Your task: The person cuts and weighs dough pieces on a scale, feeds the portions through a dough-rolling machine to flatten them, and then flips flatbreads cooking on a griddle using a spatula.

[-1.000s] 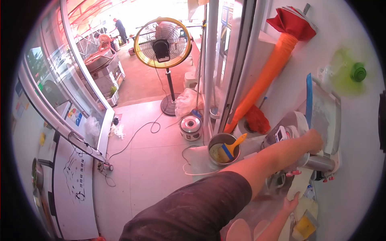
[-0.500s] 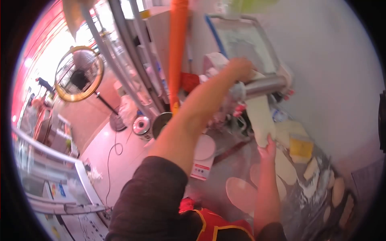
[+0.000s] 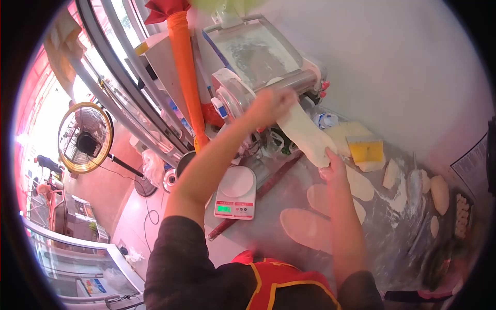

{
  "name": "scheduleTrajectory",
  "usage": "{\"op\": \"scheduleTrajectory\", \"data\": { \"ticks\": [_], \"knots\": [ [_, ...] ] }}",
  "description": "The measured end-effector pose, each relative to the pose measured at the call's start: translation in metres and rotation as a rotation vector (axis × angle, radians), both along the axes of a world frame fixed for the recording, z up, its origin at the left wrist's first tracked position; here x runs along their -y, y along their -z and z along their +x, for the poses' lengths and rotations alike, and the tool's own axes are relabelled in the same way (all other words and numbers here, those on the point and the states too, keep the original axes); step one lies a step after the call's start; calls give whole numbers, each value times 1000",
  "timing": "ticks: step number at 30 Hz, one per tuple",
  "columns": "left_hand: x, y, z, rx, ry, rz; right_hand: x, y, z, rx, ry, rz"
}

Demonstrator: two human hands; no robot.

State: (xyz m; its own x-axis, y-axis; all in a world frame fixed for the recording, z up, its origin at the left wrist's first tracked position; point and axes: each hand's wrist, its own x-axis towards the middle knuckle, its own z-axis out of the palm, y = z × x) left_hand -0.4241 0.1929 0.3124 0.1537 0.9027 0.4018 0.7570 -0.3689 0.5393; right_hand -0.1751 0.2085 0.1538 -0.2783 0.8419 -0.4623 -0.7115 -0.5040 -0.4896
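A long, pale, smooth dough strip [image 3: 305, 132] slants near the far edge of the surface [image 3: 271, 240], right hand [image 3: 336, 168] pinching its rounded lower end, blurred left hand [image 3: 273, 107] at its upper part, grip unclear.

We see the left hand [image 3: 274, 107] only as a blur, its fingers smeared together, and it hides part of the pale strip [image 3: 306, 133]. We cannot tell whether that strip reaches the roller [image 3: 297, 82] there. The right forearm [image 3: 345, 222] covers the ends of flat dough ovals [image 3: 305, 230], and the left forearm [image 3: 212, 160] hides part of a pot [image 3: 185, 163]. We find the digits on the scale [image 3: 236, 192] too small to read. The bottom edge cuts off the red apron [image 3: 294, 279]
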Motion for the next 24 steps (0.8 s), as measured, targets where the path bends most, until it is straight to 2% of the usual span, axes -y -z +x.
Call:
{"op": "scheduleTrajectory", "data": {
  "ticks": [1, 3, 6, 8, 10, 12, 13, 14, 15, 16, 17, 18, 19, 20, 22, 24],
  "knots": [
    [13, 16, 7, 68, 144, -267, -1, 1, 3, 1, -5, -22],
    [19, 76, 10, -42, 560, -527, 7, -16, 3, 24, -1, 26],
    [12, 133, 31, 159, 152, -932, 16, -31, 10, -22, 6, 62],
    [5, 144, 28, 878, 145, -835, 22, -40, 10, -42, 7, 75],
    [-12, 165, 29, 1478, 265, -660, 30, -49, 12, -15, 7, 85],
    [-46, 187, 34, 1927, 522, -399, 33, -17, 28, 6, -80, 449],
    [-48, 178, 40, 1980, 518, -396, 29, -7, 32, 0, -88, 473],
    [-51, 169, 40, 2028, 504, -360, 28, -7, 38, -21, -68, 276],
    [-66, 183, 34, 2111, 813, -423, 27, -8, 41, -20, -67, 147],
    [-72, 184, 36, 2191, 914, -325, 24, -8, 44, -5, -77, 85],
    [-97, 201, 49, 2047, 532, -151, 25, -3, 52, 26, -145, 137],
    [-116, 225, 41, 2247, 1040, -260, 26, 1, 60, 57, -210, 194],
    [-106, 216, 44, 2236, 869, -274, 25, 5, 68, 89, -273, 253],
    [-108, 217, 47, 2316, 664, -275, 32, -12, 55, 93, -122, 23],
    [-100, 200, 44, 2366, 275, -363, 35, 15, 74, 375, -242, 509],
    [-110, 212, 43, 2336, 308, -378, 19, 43, 99, 431, -289, 570]
  ]
}}
